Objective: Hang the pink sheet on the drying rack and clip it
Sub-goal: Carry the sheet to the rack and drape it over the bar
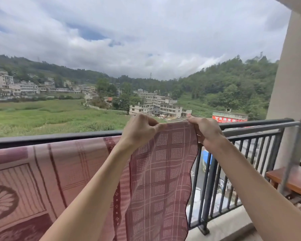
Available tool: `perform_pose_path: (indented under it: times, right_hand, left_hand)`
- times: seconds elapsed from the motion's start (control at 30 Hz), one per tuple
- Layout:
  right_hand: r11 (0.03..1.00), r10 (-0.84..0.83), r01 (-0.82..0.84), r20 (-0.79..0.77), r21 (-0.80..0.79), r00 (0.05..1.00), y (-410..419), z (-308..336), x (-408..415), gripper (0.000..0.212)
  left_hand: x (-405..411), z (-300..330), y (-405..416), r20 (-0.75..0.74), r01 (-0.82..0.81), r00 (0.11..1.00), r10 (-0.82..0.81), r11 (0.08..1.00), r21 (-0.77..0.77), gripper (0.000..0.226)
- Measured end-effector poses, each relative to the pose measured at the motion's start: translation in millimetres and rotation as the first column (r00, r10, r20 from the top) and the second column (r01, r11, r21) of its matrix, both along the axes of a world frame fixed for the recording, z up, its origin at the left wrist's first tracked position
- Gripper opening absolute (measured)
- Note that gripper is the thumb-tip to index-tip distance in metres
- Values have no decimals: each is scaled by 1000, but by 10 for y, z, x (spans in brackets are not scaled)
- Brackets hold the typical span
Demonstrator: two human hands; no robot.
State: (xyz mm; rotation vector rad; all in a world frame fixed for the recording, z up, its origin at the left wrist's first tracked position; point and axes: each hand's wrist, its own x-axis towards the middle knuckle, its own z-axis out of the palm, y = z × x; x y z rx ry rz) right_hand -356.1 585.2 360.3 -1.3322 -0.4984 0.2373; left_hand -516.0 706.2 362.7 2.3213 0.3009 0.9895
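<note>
Head view: the pink sheet (pixel 63 171) is already draped over the top rail of the balcony railing (pixel 254 123), which serves as the drying rack, and covers its left and middle span. Left hand (pixel 139 131) and right hand (pixel 205 131) each pinch the sheet's upper edge at its right end, grip clamped on fabric. Hanging appears mostly done. No clip is visible; clipping is judged outstanding.
</note>
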Motion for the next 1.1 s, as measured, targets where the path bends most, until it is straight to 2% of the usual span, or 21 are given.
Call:
perform_pose_path:
  times: [0.13,0.33,0.47,0.6,0.77,0.93,1.1]
  right_hand:
    - [1000,8,-8,-5,-19,1000,-360,-114,592,14]
    - [999,33,-33,-5,-31,999,-835,-91,1464,13]
    - [998,48,-47,20,-48,999,-1146,-22,2023,33]
    - [997,56,-54,31,-59,998,-1393,-28,2475,12]
    - [994,20,-12,76,-104,997,-1635,-118,3105,12]
    - [988,-22,38,107,-149,994,-1771,-169,3805,25]
    - [986,-69,78,70,-148,995,-2044,-115,4553,15]
  left_hand:
    - [604,-68,-314,-30,4,1000,-5,1000,-30,36]
    - [1494,-108,-839,14,-58,998,59,996,-64,30]
    - [2010,-105,-1190,37,-85,995,87,995,-52,21]
    - [2470,-69,-1419,22,-94,995,94,995,-22,21]
    - [3099,-114,-1633,-20,-115,993,117,992,55,20]
    - [3782,-127,-1769,-49,-123,990,130,984,127,26]
    - [4540,-109,-2024,-47,-63,996,69,990,123,23]
